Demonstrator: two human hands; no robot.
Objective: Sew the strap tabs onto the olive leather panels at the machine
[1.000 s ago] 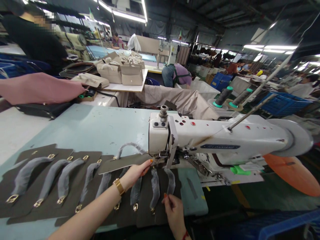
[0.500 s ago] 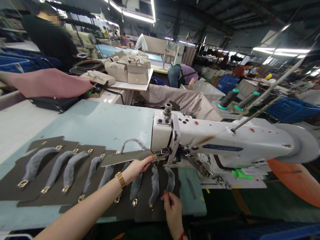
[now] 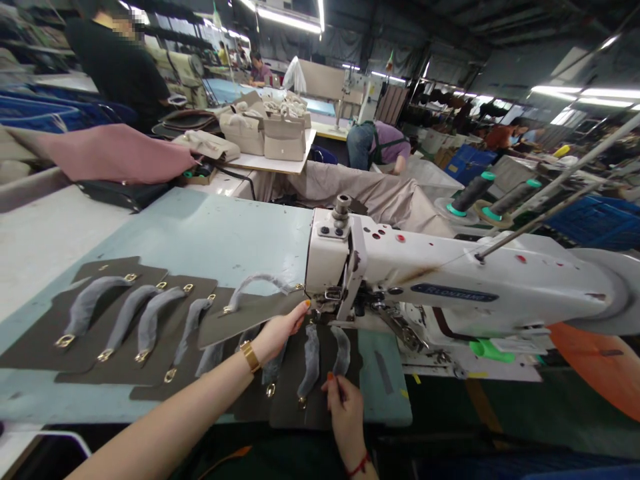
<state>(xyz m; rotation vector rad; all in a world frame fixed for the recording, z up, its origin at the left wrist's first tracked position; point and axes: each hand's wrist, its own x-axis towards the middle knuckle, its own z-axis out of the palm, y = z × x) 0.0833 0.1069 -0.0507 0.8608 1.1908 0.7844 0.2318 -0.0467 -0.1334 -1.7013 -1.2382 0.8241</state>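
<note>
My left hand is closed on the edge of a dark grey-brown bag panel, which is raised at a tilt beside the sewing machine's needle area. An arched bag handle in clear plastic film stands on that panel, with gold buckles at its ends. My right hand is pinched at the lower end of another film-wrapped handle on the rightmost panel; the fingers cover that end. The white sewing machine reaches in from the right.
Several overlapping panels with wrapped handles lie leftward on the pale blue tabletop. Thread cones stand behind the machine. Beige bags sit on a table beyond. One person bends over at the back; another stands at the left.
The view has shifted slightly. The raised panel's near left corner has dipped and swung a little toward me, with my left hand still gripping it. My right hand stays at the handle's end.
</note>
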